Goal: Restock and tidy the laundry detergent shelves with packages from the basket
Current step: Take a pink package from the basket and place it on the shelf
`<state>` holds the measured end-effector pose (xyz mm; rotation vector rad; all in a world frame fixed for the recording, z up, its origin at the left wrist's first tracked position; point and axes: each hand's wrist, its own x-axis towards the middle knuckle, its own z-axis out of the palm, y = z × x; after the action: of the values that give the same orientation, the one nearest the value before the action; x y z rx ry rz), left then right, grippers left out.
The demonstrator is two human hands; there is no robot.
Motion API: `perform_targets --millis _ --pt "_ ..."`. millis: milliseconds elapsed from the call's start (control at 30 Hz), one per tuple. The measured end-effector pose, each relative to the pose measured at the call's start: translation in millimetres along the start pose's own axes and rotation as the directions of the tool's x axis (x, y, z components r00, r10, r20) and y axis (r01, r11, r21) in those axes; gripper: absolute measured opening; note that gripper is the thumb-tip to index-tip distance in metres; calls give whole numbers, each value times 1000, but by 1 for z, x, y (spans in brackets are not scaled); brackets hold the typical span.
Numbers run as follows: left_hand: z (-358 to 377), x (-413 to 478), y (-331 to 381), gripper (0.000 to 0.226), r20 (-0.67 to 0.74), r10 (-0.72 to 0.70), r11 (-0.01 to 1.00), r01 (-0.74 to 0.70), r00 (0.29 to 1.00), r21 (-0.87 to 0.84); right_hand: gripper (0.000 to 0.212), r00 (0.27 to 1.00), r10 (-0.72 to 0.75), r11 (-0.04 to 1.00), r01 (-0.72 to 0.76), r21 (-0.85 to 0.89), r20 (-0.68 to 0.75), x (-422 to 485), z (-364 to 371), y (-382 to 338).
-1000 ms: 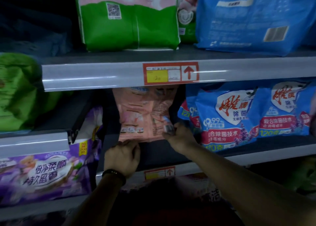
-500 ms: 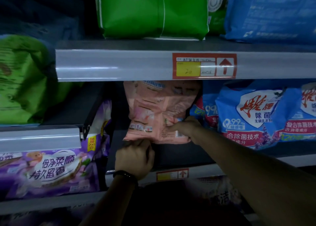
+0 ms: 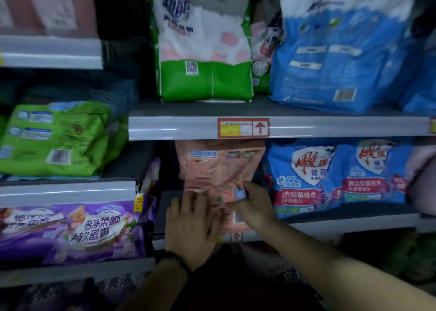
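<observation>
Fingers (image 3: 188,203) of the left hand (image 3: 191,230) lie spread and flat against the lower left of a pink package (image 3: 219,169), pressing on it. The right hand (image 3: 253,204) has its fingers curled, pinching the package's lower right. The pink package stands upright on the middle shelf (image 3: 342,213), below a red price tag (image 3: 243,128), with blue packages (image 3: 306,176) just beside it on the right.

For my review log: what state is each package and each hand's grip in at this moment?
pink package: upright at the middle shelf, both hands on its lower part.
left-hand grip: fingers spread, pressing the package's lower front.
right-hand grip: fingers curled, pinching its lower right.
blue packages: upright, fronts out.
green-and-white bag: upright on the shelf above.
green package: lying down, back out.
</observation>
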<state>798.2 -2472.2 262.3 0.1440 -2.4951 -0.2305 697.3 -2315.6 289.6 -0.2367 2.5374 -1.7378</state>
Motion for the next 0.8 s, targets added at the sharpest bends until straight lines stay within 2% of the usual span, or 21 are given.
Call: perform_targets --millis 67,133,233,300,400,433,467,500,533,567,667,733,800 --pt "-12 -7 7 50 70 -79 996 82 994 -39 37 994 -106 994 105 -30 -40 -29 -5 -9" --pt "-26 -14 15 56 155 -90 992 102 984 -73 27 978 -192 981 189 -46 -77 -50 -14 -19" --pt "-56 -24 34 45 206 -187 930 240 961 -277 22 958 -282 958 278 -75 -46 -79 -32 -32" --pt "-73 -27 48 53 276 -225 894 311 934 -323 18 951 -308 946 304 -113 -25 -100 -42 -34" --pt "-92 -33 73 66 446 -51 950 181 894 -254 6 935 -356 916 348 -198 -4 -134 -52 -30" --pt "-100 -33 81 61 521 -22 956 171 853 -239 4 928 -372 901 359 -242 -9 -144 -56 -28" --pt "-107 -34 88 57 584 -46 938 235 810 -253 6 923 -384 886 363 -288 -16 -154 -60 -27" --pt "-110 -35 92 55 627 -108 873 376 771 -311 10 917 -397 865 366 -342 -24 -163 -65 -27" --pt "-116 -36 96 54 651 -166 763 515 741 -391 14 906 -421 835 374 -403 -31 -170 -69 -26" --pt "-119 -37 101 50 652 -206 659 596 730 -459 15 893 -449 796 383 -469 -33 -178 -72 -25" --pt "-126 -40 116 42 581 -223 510 602 783 -614 24 871 -491 690 380 -616 -13 -196 -77 -30" --pt "-132 -39 123 29 543 -225 515 572 809 -638 33 869 -495 646 367 -669 -1 -204 -79 -30" --pt "-138 -36 132 28 522 -231 519 558 821 -647 39 852 -523 574 358 -737 7 -210 -81 -25"
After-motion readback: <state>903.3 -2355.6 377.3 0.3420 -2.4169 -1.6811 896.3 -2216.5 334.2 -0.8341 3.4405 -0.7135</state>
